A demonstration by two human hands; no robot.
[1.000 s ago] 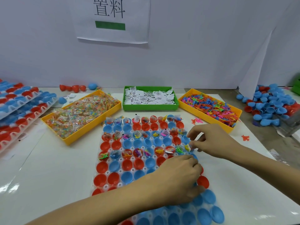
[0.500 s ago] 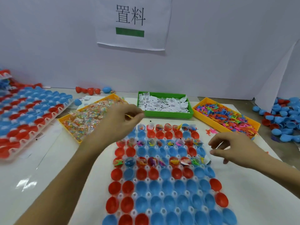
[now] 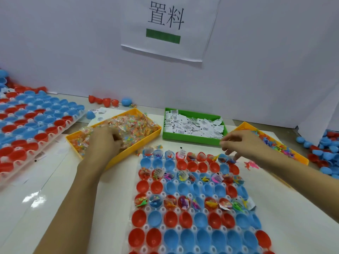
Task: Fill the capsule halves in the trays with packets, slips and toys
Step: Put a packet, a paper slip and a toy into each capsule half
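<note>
A clear tray [image 3: 176, 194] of red and blue capsule halves lies in front of me; three of its rows hold packets, slips and toys, the rows between them are bare. My left hand [image 3: 106, 142] reaches into the yellow tray [image 3: 117, 160] of candy packets [image 3: 135, 125], fingers curled down into the pile. My right hand [image 3: 244, 143] hovers over the capsule tray's far right corner, fingers loosely curled, nothing visible in it. Behind stand the green tray [image 3: 190, 139] of white slips [image 3: 192, 125] and a yellow tray [image 3: 242, 126] of coloured toys [image 3: 275, 143].
More capsule-filled trays [image 3: 36, 125] are stacked at the left. Loose blue and red halves [image 3: 326, 147] pile up at the far right, and a few halves [image 3: 102, 100] lie by the back wall. A pink toy [image 3: 251, 165] lies on the table.
My left hand left the capsule tray's near rows and went up and left into the packet tray. My right hand rose from the tray's right edge toward the far right corner.
</note>
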